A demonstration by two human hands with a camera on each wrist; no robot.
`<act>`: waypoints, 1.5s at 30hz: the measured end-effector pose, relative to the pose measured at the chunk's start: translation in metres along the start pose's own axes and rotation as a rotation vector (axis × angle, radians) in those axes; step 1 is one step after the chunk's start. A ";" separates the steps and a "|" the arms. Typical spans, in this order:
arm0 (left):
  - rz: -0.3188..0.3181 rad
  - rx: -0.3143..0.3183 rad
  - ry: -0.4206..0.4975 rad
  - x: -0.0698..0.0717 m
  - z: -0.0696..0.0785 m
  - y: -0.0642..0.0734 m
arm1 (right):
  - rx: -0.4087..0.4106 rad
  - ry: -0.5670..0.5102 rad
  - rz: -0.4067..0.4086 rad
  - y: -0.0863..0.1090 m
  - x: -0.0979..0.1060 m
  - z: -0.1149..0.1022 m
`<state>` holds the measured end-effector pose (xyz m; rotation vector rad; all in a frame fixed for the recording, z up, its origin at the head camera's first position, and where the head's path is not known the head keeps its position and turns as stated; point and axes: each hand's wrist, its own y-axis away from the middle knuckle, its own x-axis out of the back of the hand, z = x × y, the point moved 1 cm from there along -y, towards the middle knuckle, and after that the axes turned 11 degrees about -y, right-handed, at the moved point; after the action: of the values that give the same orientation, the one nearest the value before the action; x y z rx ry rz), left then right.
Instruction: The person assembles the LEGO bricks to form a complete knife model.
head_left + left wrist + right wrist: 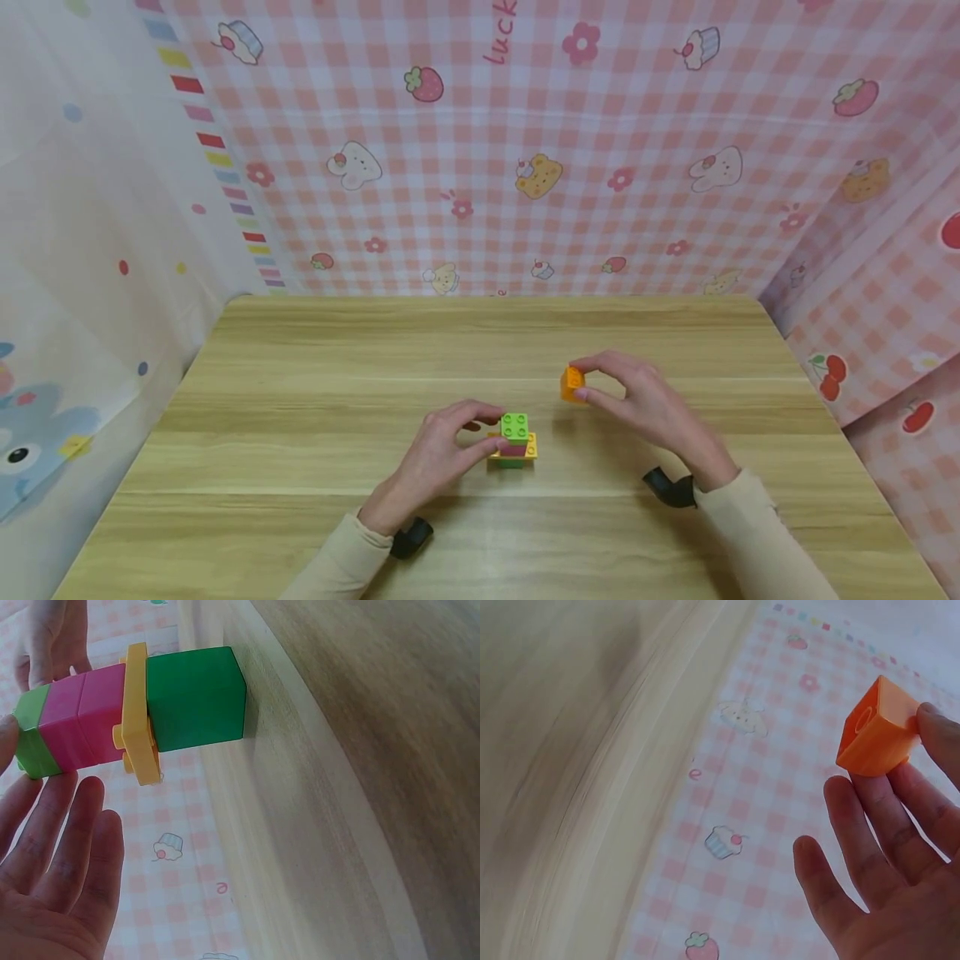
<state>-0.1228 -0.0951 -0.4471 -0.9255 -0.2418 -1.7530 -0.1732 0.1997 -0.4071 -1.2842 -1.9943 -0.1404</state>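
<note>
A stack of toy building bricks stands upright on the table: a dark green brick [196,699] at the bottom, a yellow plate [136,712] over it, pink bricks [81,716] above that and a light green brick [514,427] on top. My left hand [448,442] pinches the light green brick between thumb and fingers. Off to the right and farther back, my right hand [643,400] holds an orange brick [572,384] between thumb and fingertips, raised over the table. In the right wrist view the hollow underside of the orange brick [877,727] shows.
The wooden table [315,350] carries the stack near its middle. A pink checked cloth [480,125] hangs behind it, and a white patterned cloth [97,208] hangs on the left. Black wrist bands [411,538] show at both sleeves.
</note>
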 end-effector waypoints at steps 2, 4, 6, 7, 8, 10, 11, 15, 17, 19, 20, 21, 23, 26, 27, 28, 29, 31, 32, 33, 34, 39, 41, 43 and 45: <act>0.002 0.002 -0.001 0.000 0.000 0.000 | 0.019 -0.004 0.006 0.001 -0.002 -0.004; 0.005 0.002 -0.003 0.000 0.000 0.000 | 0.039 -0.012 0.011 0.001 -0.004 -0.007; 0.008 -0.001 -0.004 0.000 0.000 0.000 | 0.056 -0.018 0.016 0.001 -0.006 -0.010; 0.008 -0.001 -0.005 0.000 0.000 0.000 | 0.060 -0.020 0.019 0.002 -0.007 -0.011; 0.010 -0.003 -0.006 0.000 0.000 0.000 | 0.065 -0.020 0.022 0.002 -0.008 -0.012; 0.013 -0.007 -0.007 0.000 0.000 0.000 | 0.075 -0.021 0.026 0.002 -0.009 -0.015; 0.016 -0.010 -0.009 0.000 0.000 0.000 | 0.079 -0.021 0.028 0.002 -0.010 -0.017; 0.022 -0.021 -0.006 0.000 0.000 0.000 | 0.097 -0.031 0.028 0.003 -0.011 -0.023; 0.022 -0.023 -0.004 0.000 0.000 0.000 | 0.112 -0.035 0.027 0.003 -0.012 -0.025; 0.020 -0.025 0.002 0.000 0.000 0.000 | 0.128 -0.034 0.028 0.003 -0.013 -0.028; 0.020 -0.025 0.005 0.000 0.000 0.000 | 0.138 -0.036 0.028 0.003 -0.013 -0.029; 0.022 -0.026 0.005 0.000 0.000 0.000 | 0.145 -0.037 0.028 0.003 -0.014 -0.030; 0.026 -0.028 0.006 0.000 -0.001 0.000 | 0.163 -0.041 0.028 0.002 -0.015 -0.031; 0.030 -0.028 0.007 -0.001 -0.001 0.000 | 0.187 -0.049 0.027 0.002 -0.017 -0.034; 0.031 -0.026 0.007 -0.001 -0.001 0.000 | 0.191 -0.050 0.027 0.002 -0.017 -0.035; 0.030 -0.024 0.010 -0.001 -0.001 -0.001 | 0.194 -0.053 0.026 0.002 -0.018 -0.035; 0.030 -0.024 0.011 -0.001 -0.001 -0.001 | 0.196 -0.057 0.024 0.002 -0.019 -0.036; 0.027 -0.026 0.023 -0.001 -0.001 -0.001 | 0.197 -0.066 0.019 0.001 -0.020 -0.038; 0.027 -0.030 0.028 -0.001 -0.001 -0.001 | 0.196 -0.069 0.016 0.001 -0.021 -0.039; 0.026 -0.032 0.033 0.000 -0.001 -0.001 | 0.195 -0.072 0.012 0.001 -0.022 -0.039; 0.026 -0.035 0.038 0.000 -0.001 -0.001 | 0.195 -0.075 0.008 0.001 -0.023 -0.040; 0.026 -0.034 0.033 0.000 -0.001 -0.001 | 0.207 -0.086 -0.007 0.001 -0.028 -0.044; 0.024 -0.030 0.023 0.000 -0.001 -0.001 | 0.209 -0.090 -0.012 0.000 -0.030 -0.045; 0.022 -0.027 0.018 0.000 -0.001 -0.001 | 0.207 -0.089 -0.017 -0.001 -0.032 -0.046; 0.021 -0.028 0.016 0.000 -0.001 -0.001 | 0.207 -0.091 -0.023 -0.001 -0.033 -0.047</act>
<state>-0.1247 -0.0956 -0.4475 -0.9306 -0.1972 -1.7476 -0.1422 0.1525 -0.3941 -1.1529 -2.0414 0.1132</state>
